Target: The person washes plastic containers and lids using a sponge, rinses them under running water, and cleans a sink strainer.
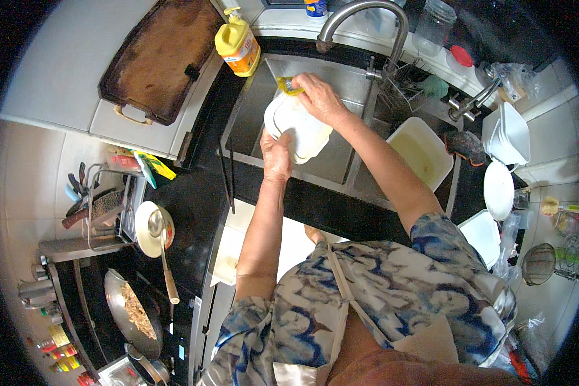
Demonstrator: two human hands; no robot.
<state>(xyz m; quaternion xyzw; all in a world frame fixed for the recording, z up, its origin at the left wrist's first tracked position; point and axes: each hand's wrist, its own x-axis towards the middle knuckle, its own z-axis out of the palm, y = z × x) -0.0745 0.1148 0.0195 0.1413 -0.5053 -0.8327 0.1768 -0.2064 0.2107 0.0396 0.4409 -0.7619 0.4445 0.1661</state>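
Over the left basin of a stainless steel sink (245,103), my left hand (276,155) grips the near side of a white plastic container (303,128). The thumb lies across its pale surface. My right hand (321,100) pinches a yellow-edged scrubbing pad (284,85) at the container's far end; the fingers hide part of the pad. In the right basin, beside my right forearm, sits a white rectangular tub (419,149) with a yellowish, cloudy bottom. The curved metal faucet (365,6) arches beyond my hands, and no running water can be made out.
A yellow pump bottle (237,47) stands at the sink's back left corner. Black chopsticks (226,178) lie by the front left rim. Stacked white containers (509,135) stand right. Leftward are a bowl (145,236) with a ladle and a wok (120,309) holding food.
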